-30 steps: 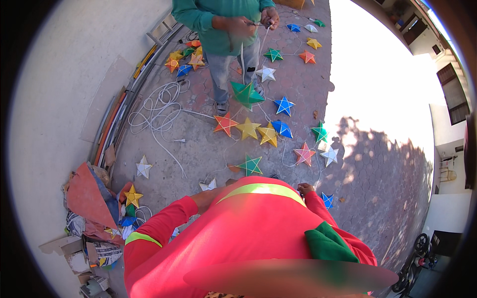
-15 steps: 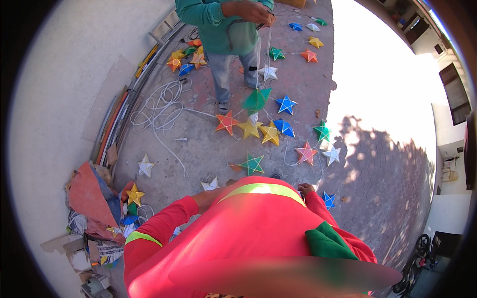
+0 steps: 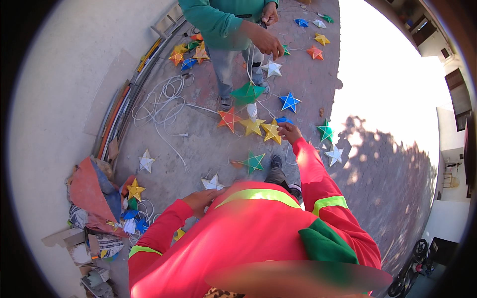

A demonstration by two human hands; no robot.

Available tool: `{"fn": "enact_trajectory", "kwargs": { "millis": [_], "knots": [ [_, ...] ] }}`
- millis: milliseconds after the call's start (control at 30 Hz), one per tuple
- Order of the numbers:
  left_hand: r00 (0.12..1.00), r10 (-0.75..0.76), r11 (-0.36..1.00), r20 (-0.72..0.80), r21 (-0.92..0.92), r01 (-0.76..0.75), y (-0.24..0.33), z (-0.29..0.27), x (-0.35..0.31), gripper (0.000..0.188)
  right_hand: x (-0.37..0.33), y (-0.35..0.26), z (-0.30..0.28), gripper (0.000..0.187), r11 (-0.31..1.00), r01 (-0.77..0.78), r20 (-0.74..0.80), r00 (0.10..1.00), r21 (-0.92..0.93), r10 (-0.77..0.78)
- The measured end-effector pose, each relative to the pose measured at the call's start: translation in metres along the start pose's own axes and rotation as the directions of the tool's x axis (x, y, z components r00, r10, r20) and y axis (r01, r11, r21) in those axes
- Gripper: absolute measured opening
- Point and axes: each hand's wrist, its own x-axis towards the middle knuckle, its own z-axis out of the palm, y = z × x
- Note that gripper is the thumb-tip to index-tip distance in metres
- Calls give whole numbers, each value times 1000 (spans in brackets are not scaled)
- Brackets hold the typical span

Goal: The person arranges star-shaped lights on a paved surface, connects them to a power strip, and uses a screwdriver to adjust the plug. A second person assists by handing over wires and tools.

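My right hand (image 3: 289, 133) reaches forward beside a yellow star lantern (image 3: 272, 131), its fingers apart and nothing visible in them. A blue star (image 3: 284, 120) lies partly behind that hand. Low against my red shirt is my left hand (image 3: 198, 200), close to a white star (image 3: 212, 182); its fingertips are hidden. Ahead, a green star (image 3: 248, 93) hangs on white cord from the hands (image 3: 268, 42) of a person in a green sweatshirt. Below it are a white star (image 3: 252, 111), an orange-red star (image 3: 229, 119) and another yellow star (image 3: 252, 125).
A green star (image 3: 253, 162) lies near my shoe (image 3: 276, 161). Loose white cable (image 3: 161, 102) coils on the paving at left, near long pipes (image 3: 130, 92) along the wall. Cloth and scrap (image 3: 94, 191) are piled at lower left. More stars lie right and far.
My right hand has moved forward and left from my side to the yellow star. The other person's hands have separated, and the hanging green star has shifted slightly left.
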Motion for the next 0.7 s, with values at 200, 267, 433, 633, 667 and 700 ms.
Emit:
{"fn": "enact_trajectory", "kwargs": {
  "millis": [200, 267, 433, 633, 667, 700],
  "knots": [
    [962, -163, 983, -220, 46, 177, 17, -27, 67, 62, 139, -103, -24, 45, 986, 163, 87, 983, -40, -159],
    [927, -243, 968, -285, -4, 253, 30, -24, 89, 49, 175, -121, -26, 52, 974, 225, 103, 970, -30, -221],
    [831, -346, 938, -436, -143, 316, 71, -20, 117, 51, 269, -150, -19, 76, 868, 399, -64, 898, -296, -435],
    [561, -508, 861, -654, -402, 311, 95, 14, 135, 56, 324, -161, -5, 86, 850, 451, -61, 874, -272, -483],
    [552, -537, 843, -638, -437, 314, 90, 23, 139, 56, 327, -164, -4, 85, 848, 485, 2, 868, -216, -496],
    [543, -546, 835, -637, -460, 301, 82, 33, 142, 55, 328, -165, -3, 84, 866, 469, 58, 882, -172, -467]
  ]
}}
